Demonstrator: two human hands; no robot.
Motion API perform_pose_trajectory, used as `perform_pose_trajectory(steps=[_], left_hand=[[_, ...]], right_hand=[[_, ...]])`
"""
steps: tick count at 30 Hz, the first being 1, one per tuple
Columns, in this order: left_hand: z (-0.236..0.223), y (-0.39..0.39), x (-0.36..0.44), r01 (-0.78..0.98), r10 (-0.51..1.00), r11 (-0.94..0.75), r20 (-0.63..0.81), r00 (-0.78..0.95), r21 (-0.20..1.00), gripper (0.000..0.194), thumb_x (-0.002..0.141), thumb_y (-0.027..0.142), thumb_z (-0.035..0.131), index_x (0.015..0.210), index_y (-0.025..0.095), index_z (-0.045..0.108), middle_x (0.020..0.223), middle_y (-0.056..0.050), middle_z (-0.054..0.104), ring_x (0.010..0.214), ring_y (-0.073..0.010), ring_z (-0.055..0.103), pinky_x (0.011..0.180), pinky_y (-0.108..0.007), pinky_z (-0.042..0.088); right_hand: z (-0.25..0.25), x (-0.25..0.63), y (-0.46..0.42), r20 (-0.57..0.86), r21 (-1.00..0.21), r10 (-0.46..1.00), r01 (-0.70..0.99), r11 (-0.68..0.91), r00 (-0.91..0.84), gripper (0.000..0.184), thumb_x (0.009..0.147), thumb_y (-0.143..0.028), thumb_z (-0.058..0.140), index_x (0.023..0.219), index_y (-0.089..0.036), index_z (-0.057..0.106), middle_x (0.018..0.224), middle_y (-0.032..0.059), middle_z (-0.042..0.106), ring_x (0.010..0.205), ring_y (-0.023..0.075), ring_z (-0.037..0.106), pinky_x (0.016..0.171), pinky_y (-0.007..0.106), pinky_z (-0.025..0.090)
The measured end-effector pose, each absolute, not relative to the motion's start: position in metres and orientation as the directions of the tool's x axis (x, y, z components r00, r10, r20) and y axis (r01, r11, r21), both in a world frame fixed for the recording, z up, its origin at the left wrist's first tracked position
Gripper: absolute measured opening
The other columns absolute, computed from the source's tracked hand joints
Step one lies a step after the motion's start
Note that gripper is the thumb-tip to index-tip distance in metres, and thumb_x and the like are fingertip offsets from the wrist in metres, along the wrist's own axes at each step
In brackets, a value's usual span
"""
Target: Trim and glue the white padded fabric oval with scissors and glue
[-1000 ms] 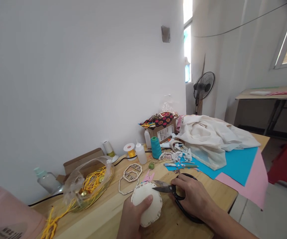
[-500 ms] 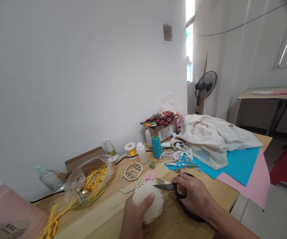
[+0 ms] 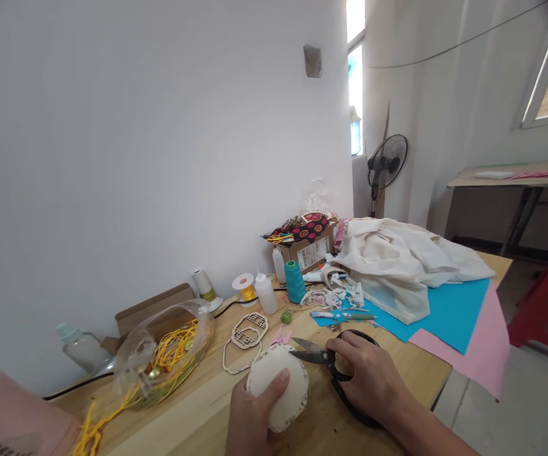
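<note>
My left hand (image 3: 257, 405) is closed around a round, cream-coloured padded fabric piece (image 3: 289, 394), thumb pressed on its face. A patterned edging runs round the rim of this piece. In my right hand (image 3: 369, 373) is a pair of black-handled scissors (image 3: 324, 356), blades parted. The blade tips point left and lie at the upper right rim of the padded piece; whether they touch it I cannot tell. Just beyond, a scrap of pink material (image 3: 280, 335) and a carved wooden lattice piece (image 3: 249, 330) rest on the table.
Behind stand a teal thread cone (image 3: 294, 283), a white squeeze bottle (image 3: 266, 294) and a yellow thread spool (image 3: 245, 289). Left are a basket with yellow cords (image 3: 173, 348) and a pink container (image 3: 14, 411). White cloth (image 3: 397, 253) covers blue sheets (image 3: 458, 313) at right.
The scissor blades are spread wider than before, the upper blade now plainly apart from the lower. The whole view has shifted slightly; both hands keep their holds.
</note>
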State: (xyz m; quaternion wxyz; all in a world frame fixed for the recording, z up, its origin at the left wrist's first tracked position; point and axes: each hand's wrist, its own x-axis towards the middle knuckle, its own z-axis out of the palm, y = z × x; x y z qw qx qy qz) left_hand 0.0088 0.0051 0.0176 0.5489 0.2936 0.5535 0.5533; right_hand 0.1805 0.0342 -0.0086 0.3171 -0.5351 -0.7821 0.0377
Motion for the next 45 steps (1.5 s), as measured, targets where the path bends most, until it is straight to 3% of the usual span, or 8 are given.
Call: perform_pose_trajectory(steps=[4, 9, 14, 18, 24, 34, 41, 45], left_hand=[[0.022, 0.003, 0.008, -0.249, 0.922, 0.196, -0.265, -0.284, 0.949, 0.043, 0.047, 0.030, 0.076, 0.082, 0.010, 0.063, 0.074, -0.008, 0.070, 0.067, -0.0253, 0.064, 0.055, -0.030, 0.049], [0.029, -0.001, -0.003, -0.289, 0.931, 0.197, -0.271, -0.244, 0.937, 0.042, 0.045, 0.031, 0.077, 0.078, 0.009, 0.063, 0.061, -0.007, 0.068, 0.052, -0.0222, 0.061, 0.046, -0.029, 0.046], [0.026, 0.001, -0.003, -0.307, 0.941, 0.209, -0.277, -0.197, 0.928, 0.037, 0.051, 0.028, 0.075, 0.080, 0.009, 0.062, 0.068, -0.008, 0.070, 0.062, -0.0226, 0.063, 0.057, -0.031, 0.049], [0.024, 0.002, 0.001, -0.284, 0.935, 0.179, -0.253, -0.249, 0.942, 0.042, 0.047, 0.029, 0.076, 0.082, 0.010, 0.062, 0.071, -0.008, 0.070, 0.065, -0.0251, 0.064, 0.054, -0.031, 0.050], [0.025, 0.002, 0.003, -0.238, 0.921, 0.181, -0.249, -0.300, 0.954, 0.042, 0.046, 0.030, 0.076, 0.081, 0.010, 0.062, 0.072, -0.008, 0.070, 0.064, -0.0241, 0.064, 0.054, -0.031, 0.050], [0.032, 0.004, -0.005, -0.260, 0.948, 0.216, -0.266, -0.177, 0.941, 0.048, 0.050, 0.027, 0.074, 0.091, 0.007, 0.058, 0.067, -0.008, 0.069, 0.057, -0.0211, 0.061, 0.050, -0.030, 0.048], [0.037, -0.003, -0.011, -0.191, 0.940, 0.325, -0.339, -0.042, 0.926, 0.037, 0.040, 0.021, 0.077, 0.073, 0.010, 0.063, 0.053, -0.004, 0.064, 0.047, -0.0177, 0.057, 0.044, -0.027, 0.044], [0.032, -0.002, -0.011, -0.179, 0.943, 0.301, -0.320, -0.091, 0.937, 0.032, 0.047, 0.023, 0.075, 0.073, 0.010, 0.062, 0.057, -0.004, 0.065, 0.047, -0.0146, 0.055, 0.042, -0.023, 0.041]], right_hand=[[-0.010, 0.183, 0.038, 0.462, -0.369, 0.864, 0.843, 0.391, -0.199, 0.014, 0.071, -0.025, 0.052, 0.082, -0.025, 0.061, 0.075, 0.0018, 0.060, 0.068, 0.0178, 0.057, 0.051, 0.025, 0.036], [-0.009, 0.188, 0.044, 0.462, -0.489, 0.887, 0.825, 0.282, -0.030, 0.014, 0.074, -0.030, 0.051, 0.082, -0.024, 0.061, 0.079, 0.0027, 0.063, 0.071, 0.0188, 0.058, 0.058, 0.027, 0.041], [-0.005, 0.184, 0.037, 0.508, -0.448, 0.833, 0.757, 0.475, -0.221, 0.009, 0.071, -0.026, 0.054, 0.078, -0.023, 0.059, 0.072, 0.0018, 0.059, 0.064, 0.0154, 0.055, 0.051, 0.023, 0.037], [-0.005, 0.183, 0.033, 0.523, -0.416, 0.804, 0.739, 0.529, -0.282, 0.010, 0.074, -0.025, 0.052, 0.079, -0.023, 0.059, 0.069, 0.0017, 0.057, 0.062, 0.0144, 0.053, 0.051, 0.022, 0.035], [-0.008, 0.182, 0.034, 0.461, -0.427, 0.842, 0.761, 0.488, -0.281, 0.011, 0.073, -0.022, 0.051, 0.080, -0.024, 0.059, 0.073, 0.0011, 0.058, 0.067, 0.0155, 0.055, 0.054, 0.023, 0.036], [-0.010, 0.180, 0.035, 0.424, -0.421, 0.870, 0.795, 0.436, -0.252, 0.020, 0.066, -0.014, 0.051, 0.081, -0.026, 0.061, 0.074, 0.0000, 0.060, 0.070, 0.0155, 0.056, 0.055, 0.022, 0.035], [-0.009, 0.185, 0.042, 0.402, -0.429, 0.913, 0.866, 0.258, -0.073, 0.020, 0.071, -0.022, 0.049, 0.086, -0.026, 0.063, 0.080, 0.0017, 0.064, 0.073, 0.0175, 0.059, 0.055, 0.023, 0.037], [-0.008, 0.183, 0.041, 0.435, -0.442, 0.892, 0.835, 0.328, -0.121, 0.017, 0.073, -0.025, 0.050, 0.085, -0.027, 0.062, 0.078, 0.0006, 0.064, 0.065, 0.0156, 0.057, 0.051, 0.023, 0.035]])
